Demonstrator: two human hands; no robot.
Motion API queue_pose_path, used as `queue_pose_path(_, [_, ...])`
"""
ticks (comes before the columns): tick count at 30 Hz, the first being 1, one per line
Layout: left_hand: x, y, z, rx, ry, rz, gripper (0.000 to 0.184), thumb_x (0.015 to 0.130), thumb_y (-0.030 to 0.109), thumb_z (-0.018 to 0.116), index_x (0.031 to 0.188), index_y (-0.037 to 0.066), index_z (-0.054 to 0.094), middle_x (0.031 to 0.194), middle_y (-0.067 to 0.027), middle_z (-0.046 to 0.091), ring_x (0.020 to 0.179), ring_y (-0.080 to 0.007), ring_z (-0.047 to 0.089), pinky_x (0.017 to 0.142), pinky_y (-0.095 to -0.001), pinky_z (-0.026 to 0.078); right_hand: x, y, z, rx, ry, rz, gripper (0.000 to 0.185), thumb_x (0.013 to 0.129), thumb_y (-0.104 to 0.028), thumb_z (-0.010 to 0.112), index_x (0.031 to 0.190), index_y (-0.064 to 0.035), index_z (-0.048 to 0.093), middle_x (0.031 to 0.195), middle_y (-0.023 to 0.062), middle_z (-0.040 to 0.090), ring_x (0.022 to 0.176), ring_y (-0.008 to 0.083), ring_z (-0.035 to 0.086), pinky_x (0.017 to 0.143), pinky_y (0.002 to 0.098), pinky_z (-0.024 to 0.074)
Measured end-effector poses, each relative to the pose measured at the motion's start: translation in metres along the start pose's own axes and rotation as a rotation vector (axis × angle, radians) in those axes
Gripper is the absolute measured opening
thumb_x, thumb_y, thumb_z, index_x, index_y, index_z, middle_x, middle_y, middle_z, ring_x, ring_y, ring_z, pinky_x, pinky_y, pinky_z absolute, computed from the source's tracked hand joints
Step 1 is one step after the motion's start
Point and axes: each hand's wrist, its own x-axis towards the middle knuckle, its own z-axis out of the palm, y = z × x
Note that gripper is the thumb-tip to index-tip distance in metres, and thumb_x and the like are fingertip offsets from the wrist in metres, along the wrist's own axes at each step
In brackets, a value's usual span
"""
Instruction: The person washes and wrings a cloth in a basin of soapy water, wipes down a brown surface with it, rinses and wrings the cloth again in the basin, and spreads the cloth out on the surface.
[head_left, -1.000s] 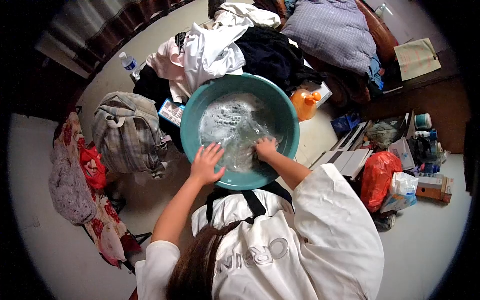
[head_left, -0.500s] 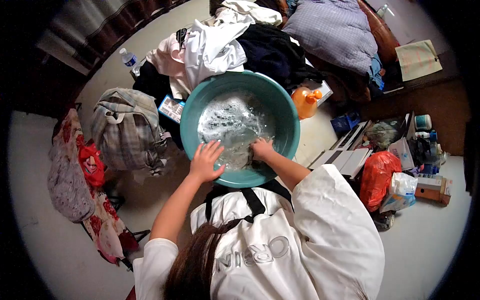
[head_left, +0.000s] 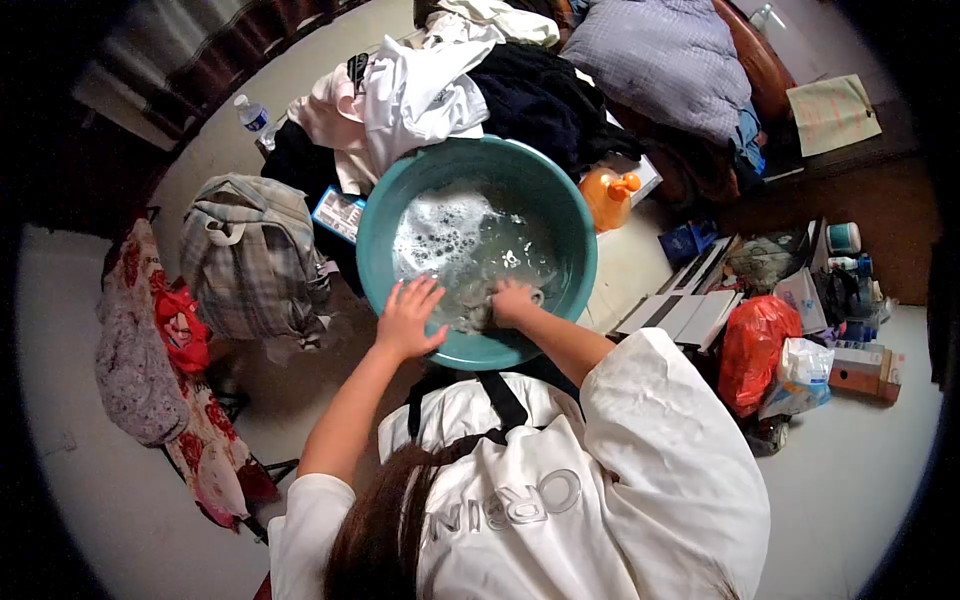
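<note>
A green plastic basin [head_left: 375,235] holds sudsy water [head_left: 440,225], with white foam mostly on its left side. My left hand [head_left: 408,318] rests on the near left rim, fingers spread and nothing in them. Inside the basin, at the near right, my right hand [head_left: 515,303] is in the water, its fingers curled around a wet greyish cloth [head_left: 475,318]. Water and the hand itself hide most of that cloth and the fingertips.
White and pink clothes [head_left: 415,95] and dark clothes [head_left: 540,100] are heaped behind the basin. An orange bottle [head_left: 606,198] stands at its right. A plaid backpack [head_left: 255,260] sits left. Further right are a red plastic bag [head_left: 757,350] and boxes [head_left: 690,305].
My right hand has shifted slightly left and lower in the basin, and the greyish cloth has moved with it. The foam has spread differently. My left hand stays on the rim.
</note>
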Motion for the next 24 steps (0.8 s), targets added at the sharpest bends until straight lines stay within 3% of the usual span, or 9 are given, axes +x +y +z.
queue_pose_path(1, [0.002, 0.001, -0.001, -0.006, 0.002, -0.004, 0.059, 0.068, 0.04, 0.057, 0.119, 0.012, 0.049, 0.127, -0.0072, 0.043, 0.123, -0.0238, 0.033, 0.101, -0.0471, 0.022, 0.004, 0.007, 0.004, 0.025, -0.043, -0.169, 0.038, 0.072, -0.022, 0.06, 0.11, -0.0193, 0.057, 0.128, 0.0072, 0.038, 0.116, 0.0306, 0.036, 0.083, 0.0584, 0.0333])
queue_pose_path(4, [0.002, 0.0, 0.0, -0.011, 0.0, 0.004, 0.059, 0.067, 0.039, 0.058, 0.119, 0.012, 0.049, 0.127, -0.0078, 0.043, 0.123, -0.0238, 0.032, 0.1, -0.0471, 0.023, -0.013, 0.029, -0.004, 0.217, 0.161, 0.036, 0.037, 0.074, -0.02, 0.056, 0.111, -0.0174, 0.055, 0.13, 0.011, 0.035, 0.119, 0.0313, 0.034, 0.085, 0.0599, 0.0327])
queue_pose_path(5, [0.0, -0.001, 0.0, -0.008, 0.0, -0.001, 0.061, 0.067, 0.038, 0.059, 0.12, 0.012, 0.047, 0.128, -0.0086, 0.041, 0.124, -0.0243, 0.032, 0.1, -0.0469, 0.023, -0.009, 0.025, 0.005, 0.25, 0.223, 0.124, 0.034, 0.069, -0.016, 0.056, 0.103, -0.0154, 0.058, 0.117, 0.014, 0.044, 0.11, 0.0286, 0.044, 0.083, 0.0435, 0.0434])
queue_pose_path(9, [0.005, 0.007, -0.001, 0.039, -0.07, -0.075, 0.071, 0.065, 0.037, 0.062, 0.128, 0.013, 0.037, 0.133, -0.0122, 0.033, 0.125, -0.0277, 0.029, 0.1, -0.0463, 0.024, 0.002, 0.029, -0.015, 0.157, 0.116, 0.008, 0.023, 0.069, -0.016, 0.059, 0.092, -0.0122, 0.062, 0.096, 0.0126, 0.055, 0.085, 0.0303, 0.057, 0.073, 0.0367, 0.0484])
queue_pose_path(13, [0.029, 0.038, 0.011, -0.22, -0.062, -0.206, 0.083, 0.067, 0.038, 0.064, 0.135, 0.014, 0.023, 0.136, -0.0157, 0.027, 0.126, -0.031, 0.026, 0.1, -0.0454, 0.024, -0.063, 0.029, -0.077, 0.211, 0.367, -0.064, 0.021, 0.067, -0.015, 0.059, 0.087, -0.0115, 0.063, 0.101, 0.0113, 0.055, 0.095, 0.0303, 0.055, 0.075, 0.0373, 0.0481])
queue_pose_path(16, [0.067, 0.052, 0.079, -0.94, 0.134, -0.432, 0.075, 0.074, 0.046, 0.059, 0.134, 0.017, 0.026, 0.136, -0.0104, 0.03, 0.125, -0.0292, 0.027, 0.1, -0.0446, 0.022, -0.099, 0.036, -0.115, 0.261, 0.536, -0.116, 0.022, 0.065, -0.01, 0.06, 0.087, -0.0106, 0.062, 0.106, 0.0111, 0.055, 0.097, 0.0301, 0.054, 0.077, 0.0376, 0.0476])
queue_pose_path(18, [0.099, 0.077, 0.044, -1.745, -0.065, -0.792, 0.074, 0.076, 0.059, 0.049, 0.135, 0.02, 0.025, 0.137, -0.0084, 0.029, 0.123, -0.0276, 0.03, 0.097, -0.0456, 0.027, -0.111, 0.046, -0.128, 0.337, 0.701, -0.189, 0.024, 0.063, -0.006, 0.061, 0.088, -0.0099, 0.061, 0.106, 0.0113, 0.055, 0.096, 0.03, 0.054, 0.078, 0.0373, 0.0473])
queue_pose_path(19, [0.106, 0.086, 0.017, -1.765, -0.295, -1.016, 0.073, 0.075, 0.068, 0.039, 0.13, 0.021, 0.034, 0.131, -0.0085, 0.037, 0.117, -0.0283, 0.038, 0.093, -0.0486, 0.032, -0.118, 0.05, -0.137, 0.403, 0.775, -0.251, 0.032, 0.061, -0.002, 0.061, 0.092, -0.007, 0.057, 0.102, 0.0112, 0.055, 0.092, 0.0302, 0.055, 0.079, 0.0353, 0.0463])
queue_pose_path(24, [0.147, 0.08, 0.005, -2.435, -0.079, -0.802, 0.06, 0.078, 0.059, 0.04, 0.113, 0.012, 0.048, 0.112, -0.0098, 0.052, 0.097, -0.0288, 0.053, 0.078, -0.0472, 0.046, -0.108, 0.06, -0.127, 0.975, 0.911, -0.432, 0.031, 0.063, -0.002, 0.055, 0.094, -0.0029, 0.049, 0.092, 0.0114, 0.055, 0.088, 0.0282, 0.055, 0.077, 0.0324, 0.0443])
